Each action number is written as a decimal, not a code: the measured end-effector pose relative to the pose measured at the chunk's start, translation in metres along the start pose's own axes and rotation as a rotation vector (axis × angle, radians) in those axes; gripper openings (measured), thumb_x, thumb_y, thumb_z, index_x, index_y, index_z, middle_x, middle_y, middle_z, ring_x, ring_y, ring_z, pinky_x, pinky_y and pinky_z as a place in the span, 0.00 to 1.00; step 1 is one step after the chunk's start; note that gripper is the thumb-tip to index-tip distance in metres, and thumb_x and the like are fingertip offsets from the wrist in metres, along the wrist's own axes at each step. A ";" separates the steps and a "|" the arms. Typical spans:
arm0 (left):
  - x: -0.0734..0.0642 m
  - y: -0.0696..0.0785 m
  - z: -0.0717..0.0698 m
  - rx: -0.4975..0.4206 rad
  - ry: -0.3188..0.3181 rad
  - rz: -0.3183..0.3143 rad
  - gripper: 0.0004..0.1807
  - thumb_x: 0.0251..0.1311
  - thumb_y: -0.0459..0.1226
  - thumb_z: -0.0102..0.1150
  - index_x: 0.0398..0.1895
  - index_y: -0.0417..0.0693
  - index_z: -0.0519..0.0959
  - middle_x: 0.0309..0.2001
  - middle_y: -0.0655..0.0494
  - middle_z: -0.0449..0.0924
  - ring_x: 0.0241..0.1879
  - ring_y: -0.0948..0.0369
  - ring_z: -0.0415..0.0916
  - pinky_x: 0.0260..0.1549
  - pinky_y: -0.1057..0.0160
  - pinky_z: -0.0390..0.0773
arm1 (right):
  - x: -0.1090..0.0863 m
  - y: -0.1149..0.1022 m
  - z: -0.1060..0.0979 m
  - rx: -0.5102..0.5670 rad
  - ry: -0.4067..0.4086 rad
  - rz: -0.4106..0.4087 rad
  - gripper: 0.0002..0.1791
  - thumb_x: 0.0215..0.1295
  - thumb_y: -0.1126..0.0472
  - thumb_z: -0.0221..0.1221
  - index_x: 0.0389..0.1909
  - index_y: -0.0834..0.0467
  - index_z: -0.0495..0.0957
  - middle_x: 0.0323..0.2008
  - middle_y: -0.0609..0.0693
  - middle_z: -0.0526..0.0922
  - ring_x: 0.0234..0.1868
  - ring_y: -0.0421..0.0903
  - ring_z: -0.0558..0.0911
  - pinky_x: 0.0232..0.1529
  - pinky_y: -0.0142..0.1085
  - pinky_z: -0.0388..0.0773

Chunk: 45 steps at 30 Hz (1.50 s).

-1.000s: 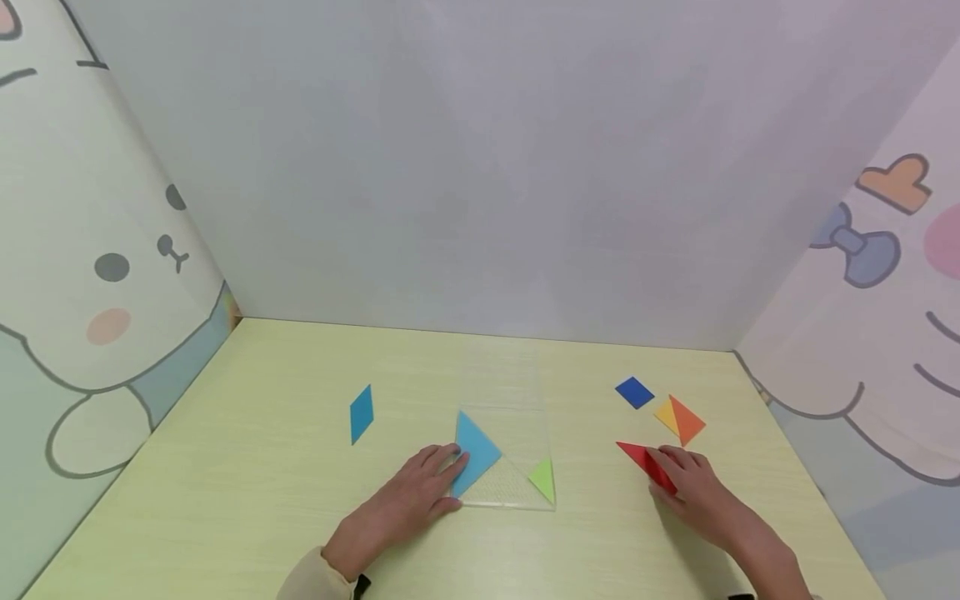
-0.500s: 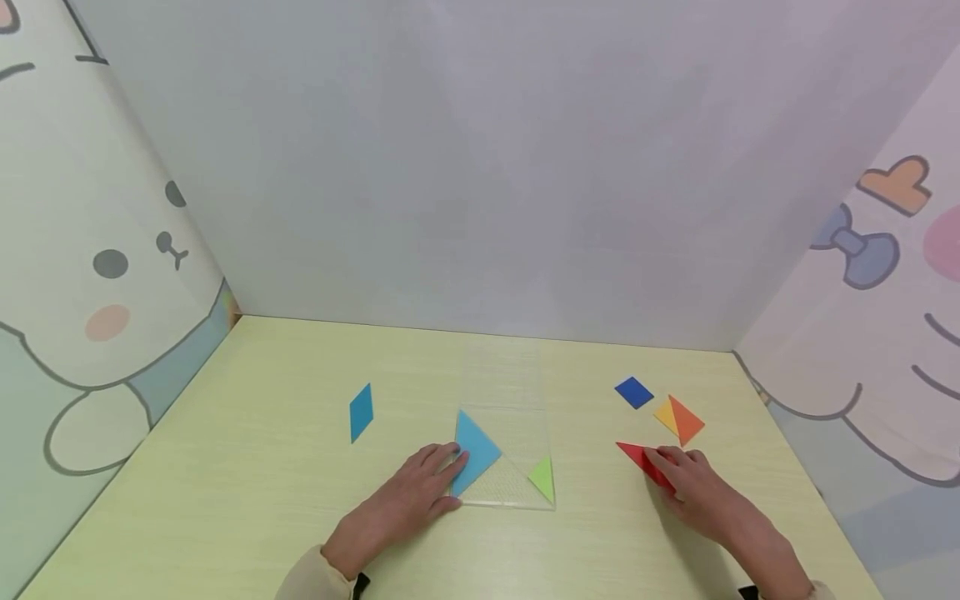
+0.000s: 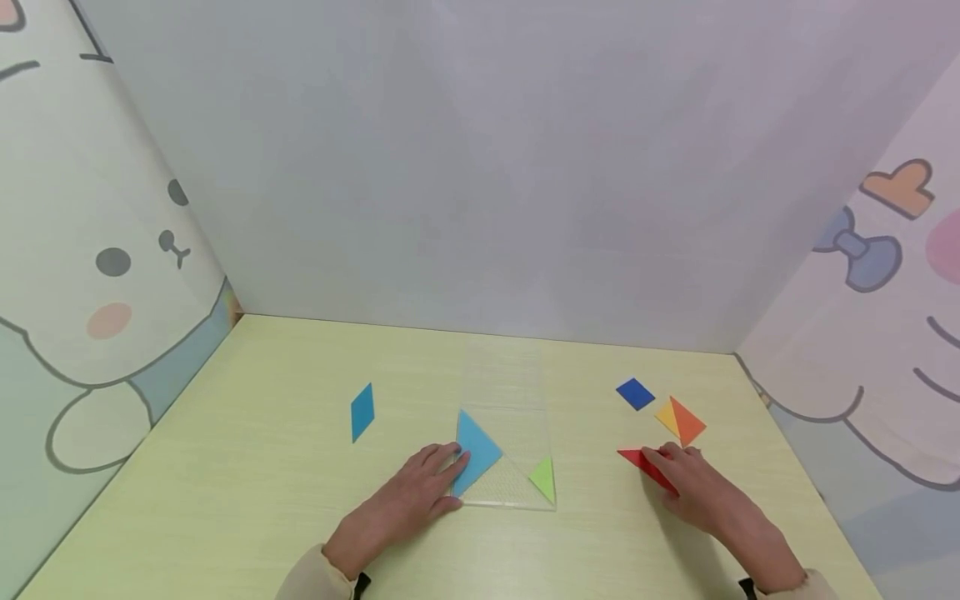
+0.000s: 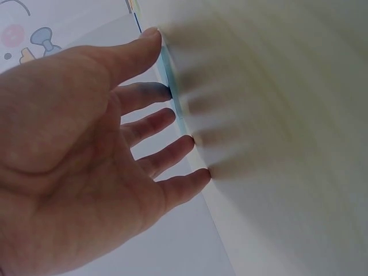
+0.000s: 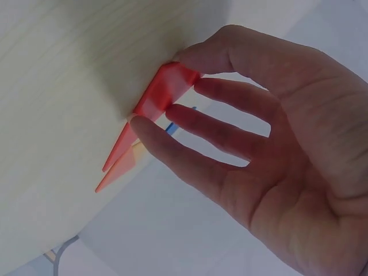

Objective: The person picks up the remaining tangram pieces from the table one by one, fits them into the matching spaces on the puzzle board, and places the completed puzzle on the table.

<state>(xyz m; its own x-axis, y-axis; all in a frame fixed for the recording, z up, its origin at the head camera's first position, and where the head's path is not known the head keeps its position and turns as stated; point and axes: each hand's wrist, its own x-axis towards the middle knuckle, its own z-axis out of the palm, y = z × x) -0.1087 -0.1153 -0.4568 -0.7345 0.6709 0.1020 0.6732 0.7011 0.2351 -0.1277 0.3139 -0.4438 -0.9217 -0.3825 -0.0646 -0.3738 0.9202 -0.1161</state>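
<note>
My left hand [image 3: 408, 492] rests at the left edge of a transparent tray [image 3: 510, 505], its spread fingertips on a light blue triangle tile [image 3: 480, 452] lying inside. In the left wrist view the fingers of that hand [image 4: 109, 144] look relaxed, tips down along the tray's edge. A small light green triangle [image 3: 545, 481] occupies the tray's lower right corner. Farther right, my right hand [image 3: 693, 490] holds a large red triangle tile [image 3: 651, 467] by its edges, covering part of it. The right wrist view has thumb and fingers around the red tile [image 5: 167, 89], close over the tabletop.
Beyond the right hand lie a dark blue square [image 3: 635, 393], a yellow piece [image 3: 667, 417] and an orange triangle [image 3: 686, 421] beside it. A blue parallelogram [image 3: 363, 412] sits left of the tray. A clear panel [image 3: 502, 375] extends behind the tray. Cartoon-printed walls enclose the table.
The red triangle has turned slightly in my right hand, its left tip shifting a little toward me. My left hand and the other tiles stay where they were.
</note>
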 end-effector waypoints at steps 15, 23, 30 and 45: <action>0.000 -0.001 0.003 -0.005 -0.006 -0.006 0.30 0.76 0.44 0.56 0.72 0.35 0.69 0.69 0.41 0.68 0.66 0.45 0.67 0.66 0.47 0.70 | 0.004 0.002 0.000 -0.007 0.011 -0.018 0.29 0.47 0.71 0.76 0.52 0.63 0.78 0.45 0.56 0.79 0.43 0.53 0.77 0.43 0.51 0.84; 0.000 0.000 0.002 0.000 -0.003 -0.002 0.29 0.75 0.43 0.56 0.72 0.35 0.69 0.68 0.41 0.69 0.65 0.45 0.68 0.66 0.47 0.70 | 0.003 0.004 -0.002 0.035 0.002 -0.004 0.29 0.49 0.71 0.76 0.54 0.65 0.78 0.47 0.56 0.78 0.45 0.53 0.77 0.42 0.49 0.84; 0.000 -0.001 0.003 -0.005 -0.008 -0.008 0.29 0.75 0.43 0.56 0.72 0.35 0.69 0.69 0.41 0.68 0.66 0.45 0.68 0.66 0.47 0.71 | -0.001 0.019 -0.003 0.117 -0.019 0.011 0.32 0.49 0.66 0.78 0.56 0.68 0.78 0.52 0.61 0.78 0.50 0.57 0.77 0.38 0.47 0.87; 0.000 -0.001 0.004 -0.012 -0.010 -0.015 0.30 0.76 0.43 0.56 0.73 0.35 0.68 0.70 0.40 0.67 0.66 0.44 0.67 0.66 0.46 0.70 | -0.013 0.033 0.002 0.162 -0.106 -0.061 0.32 0.60 0.68 0.70 0.67 0.67 0.74 0.64 0.69 0.72 0.62 0.71 0.73 0.49 0.53 0.84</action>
<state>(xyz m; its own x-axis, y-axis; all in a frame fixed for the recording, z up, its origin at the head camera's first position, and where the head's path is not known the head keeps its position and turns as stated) -0.1086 -0.1148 -0.4613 -0.7432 0.6632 0.0885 0.6613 0.7078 0.2484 -0.1280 0.3494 -0.4487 -0.8784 -0.4518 -0.1556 -0.3992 0.8728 -0.2807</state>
